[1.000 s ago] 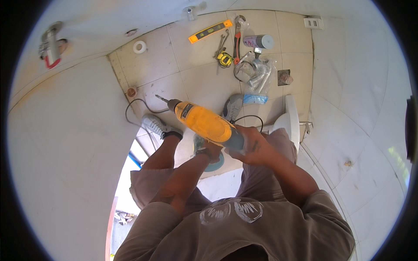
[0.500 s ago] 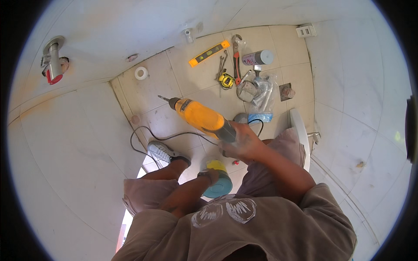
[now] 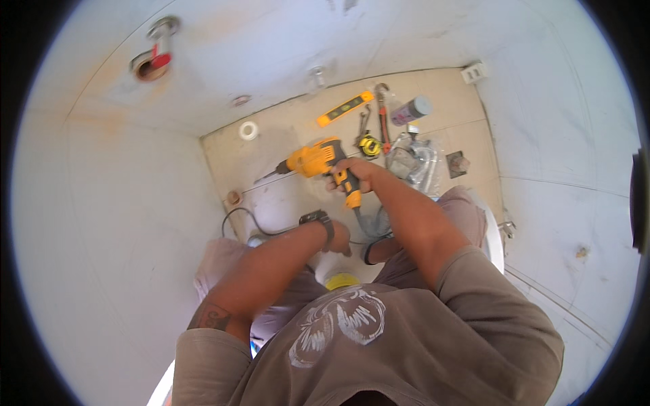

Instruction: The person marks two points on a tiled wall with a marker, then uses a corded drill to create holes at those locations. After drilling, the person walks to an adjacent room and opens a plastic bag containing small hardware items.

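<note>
A yellow and black power drill [image 3: 315, 159] with a long bit is held by its handle in my right hand [image 3: 353, 174]. The bit points left over the tiled floor. My left hand [image 3: 336, 241], with a dark watch [image 3: 315, 217] on its wrist, hangs lower, between my knees and near the drill's dark cable [image 3: 252, 218]. Its fingers are blurred and mostly turned away, so what they do is hidden. Below that hand, the yellow part of a container [image 3: 341, 280] shows above my shirt.
On the floor lie a yellow spirit level [image 3: 346, 109], a red-handled adjustable wrench [image 3: 383, 118], a tape measure [image 3: 370, 146], a spray can [image 3: 412, 111], a plastic bag of fittings [image 3: 425, 166] and a white tape roll [image 3: 248, 130]. Walls close in; a pipe with a red cap [image 3: 160, 55] sticks out.
The drill has swung from slanting upward to nearly level, its handle now visible. My left hand has left the yellow and teal container and moved up and forward. My view has shifted.
</note>
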`<action>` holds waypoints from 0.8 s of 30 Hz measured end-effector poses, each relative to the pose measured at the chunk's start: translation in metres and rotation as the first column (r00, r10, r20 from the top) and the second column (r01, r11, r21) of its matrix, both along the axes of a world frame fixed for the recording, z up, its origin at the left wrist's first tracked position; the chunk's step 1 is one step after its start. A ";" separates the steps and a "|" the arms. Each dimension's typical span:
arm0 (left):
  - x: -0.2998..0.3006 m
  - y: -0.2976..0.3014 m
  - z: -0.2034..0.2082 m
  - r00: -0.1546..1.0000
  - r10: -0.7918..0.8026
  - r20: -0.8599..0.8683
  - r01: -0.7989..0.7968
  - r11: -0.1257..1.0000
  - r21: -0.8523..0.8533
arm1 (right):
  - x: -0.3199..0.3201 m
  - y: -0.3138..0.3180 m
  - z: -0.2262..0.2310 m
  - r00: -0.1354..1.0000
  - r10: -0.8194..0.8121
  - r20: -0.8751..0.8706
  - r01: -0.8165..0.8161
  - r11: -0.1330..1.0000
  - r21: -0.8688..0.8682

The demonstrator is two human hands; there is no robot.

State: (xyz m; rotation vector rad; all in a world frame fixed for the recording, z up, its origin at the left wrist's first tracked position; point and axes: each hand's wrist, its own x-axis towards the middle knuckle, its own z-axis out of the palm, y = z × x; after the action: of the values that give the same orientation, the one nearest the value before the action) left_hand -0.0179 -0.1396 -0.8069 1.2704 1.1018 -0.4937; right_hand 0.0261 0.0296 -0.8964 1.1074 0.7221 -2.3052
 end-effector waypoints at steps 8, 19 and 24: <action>-0.062 -0.059 0.103 0.877 0.480 -0.003 -0.425 0.779 0.461 | 0.025 -0.027 -0.049 0.984 -0.177 0.010 0.177 0.983 -0.049; -0.087 -0.062 0.138 0.649 0.760 0.033 -0.605 0.489 0.628 | 0.054 -0.065 -0.111 0.925 0.017 0.379 -0.178 0.901 0.396; -0.101 -0.045 0.117 0.626 0.775 0.087 -0.628 0.435 0.645 | 0.041 -0.026 -0.140 0.842 -0.324 0.431 -0.054 0.745 0.665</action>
State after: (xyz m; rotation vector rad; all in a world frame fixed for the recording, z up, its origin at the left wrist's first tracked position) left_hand -0.1190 -0.1845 -0.6900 1.1488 1.9833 0.4631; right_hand 0.0676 0.0038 -1.0364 2.0717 1.2987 -1.7028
